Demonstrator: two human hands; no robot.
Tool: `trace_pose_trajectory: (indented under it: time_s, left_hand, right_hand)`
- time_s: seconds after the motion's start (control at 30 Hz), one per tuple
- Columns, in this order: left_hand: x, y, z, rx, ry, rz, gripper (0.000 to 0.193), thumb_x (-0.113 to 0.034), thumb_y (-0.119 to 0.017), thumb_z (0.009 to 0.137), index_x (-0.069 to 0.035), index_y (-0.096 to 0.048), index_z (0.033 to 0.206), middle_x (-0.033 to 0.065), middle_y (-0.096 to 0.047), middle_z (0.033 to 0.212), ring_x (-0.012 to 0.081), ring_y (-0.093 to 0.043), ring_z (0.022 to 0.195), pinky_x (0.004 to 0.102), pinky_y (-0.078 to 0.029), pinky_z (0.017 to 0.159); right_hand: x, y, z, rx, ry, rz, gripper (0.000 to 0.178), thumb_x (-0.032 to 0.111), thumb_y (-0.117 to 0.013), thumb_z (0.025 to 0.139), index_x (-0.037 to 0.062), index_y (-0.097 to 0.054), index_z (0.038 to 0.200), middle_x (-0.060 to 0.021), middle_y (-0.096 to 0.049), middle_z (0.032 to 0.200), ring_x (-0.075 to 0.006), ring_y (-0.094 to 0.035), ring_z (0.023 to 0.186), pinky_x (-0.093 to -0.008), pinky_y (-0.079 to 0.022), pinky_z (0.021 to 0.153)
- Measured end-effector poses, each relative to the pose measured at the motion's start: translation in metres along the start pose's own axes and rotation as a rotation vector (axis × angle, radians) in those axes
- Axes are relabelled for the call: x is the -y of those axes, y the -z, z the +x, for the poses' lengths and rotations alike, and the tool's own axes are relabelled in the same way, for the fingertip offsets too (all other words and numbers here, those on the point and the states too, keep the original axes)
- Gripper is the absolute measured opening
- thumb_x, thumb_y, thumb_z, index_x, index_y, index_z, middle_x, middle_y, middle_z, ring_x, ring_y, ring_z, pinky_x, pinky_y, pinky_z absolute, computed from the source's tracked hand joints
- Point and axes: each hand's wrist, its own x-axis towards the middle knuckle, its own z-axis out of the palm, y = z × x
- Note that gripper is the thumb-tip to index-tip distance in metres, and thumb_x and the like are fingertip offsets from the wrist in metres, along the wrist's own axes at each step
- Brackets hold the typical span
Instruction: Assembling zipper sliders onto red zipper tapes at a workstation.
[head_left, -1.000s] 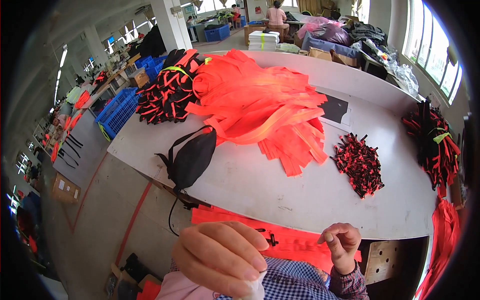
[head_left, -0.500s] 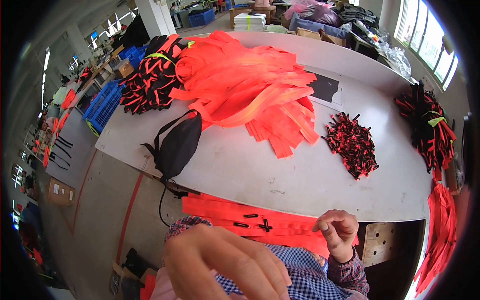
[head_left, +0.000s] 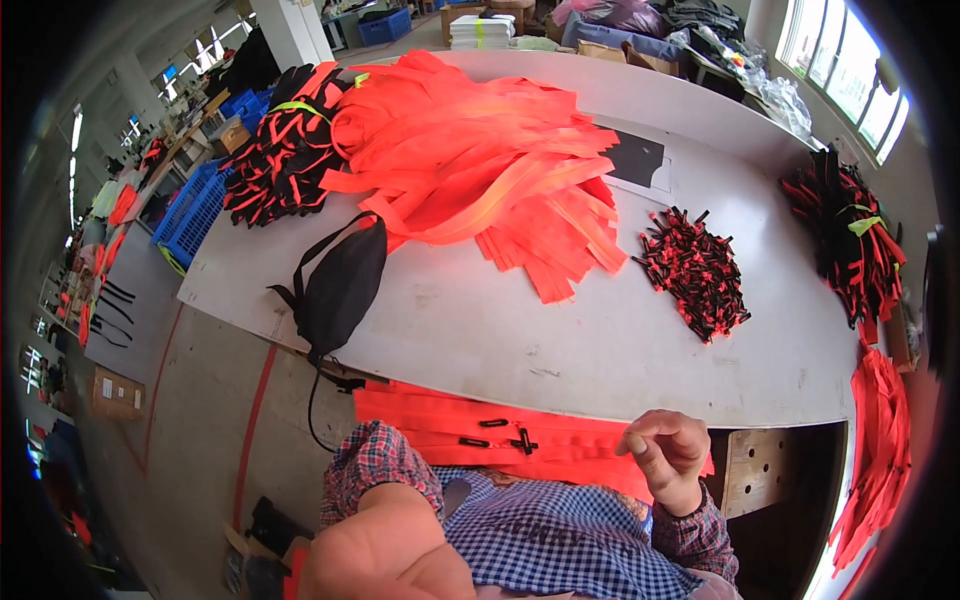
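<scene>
My right hand [head_left: 668, 460] is raised just past the table's front edge, over the bright coral-red strips [head_left: 580, 455] lying across my lap. Its thumb and index finger are brought together in a pinch; anything between them is too small to make out. Several small black zipper-pull-like pieces [head_left: 522, 440] rest on these strips. Close to the camera at the lower edge, my left hand [head_left: 395, 550] is bent inward, and its fingers are hidden. A heap of small black-and-red pieces [head_left: 695, 275] sits on the table, ahead of my right hand.
Long coral-red strips [head_left: 470, 160] cover the back of the white table [head_left: 450, 330]. Black-and-red bundles [head_left: 285, 150] stand at the left and far right. A black fabric pouch [head_left: 345, 285] lies on the left edge, its cord hanging down. A blue crate [head_left: 195, 205] stands beyond.
My left hand has drawn back and down toward me, so its fingers no longer show. My right hand keeps its pinch in nearly the same place. The view has shifted slightly.
</scene>
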Motion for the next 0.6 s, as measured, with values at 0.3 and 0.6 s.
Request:
trace_pose_trajectory:
  time_s: [0.3, 0.6]
  left_hand:
    - [0.004, 0.002, 0.006, 0.531, 0.593, 0.132, 0.018, -0.016, -0.075, 0.088, -0.004, -0.062, 0.083, 0.0168, -0.069, 0.095, 0.0298, -0.072, 0.086, 0.0397, -0.062, 0.063]
    - [0.018, -0.019, 0.004, 0.33, 1.15, -1.288, 0.024, 0.001, -0.077, 0.085, 0.01, -0.071, 0.106, 0.0258, -0.075, 0.102, 0.0359, -0.073, 0.103, 0.05, -0.055, 0.095]
  right_hand:
    - [-0.002, 0.005, 0.001, 0.034, 0.03, -0.02, 0.008, -0.003, -0.069, 0.089, -0.0023, -0.071, 0.097, -0.0112, -0.074, 0.083, -0.0185, -0.071, 0.074, -0.0291, -0.056, 0.069]
    - [0.0, 0.01, 0.0, 0.062, 0.034, -0.038, 0.011, -0.001, -0.069, 0.09, -0.0008, -0.072, 0.101, -0.009, -0.074, 0.086, -0.0177, -0.071, 0.075, -0.0288, -0.056, 0.069]
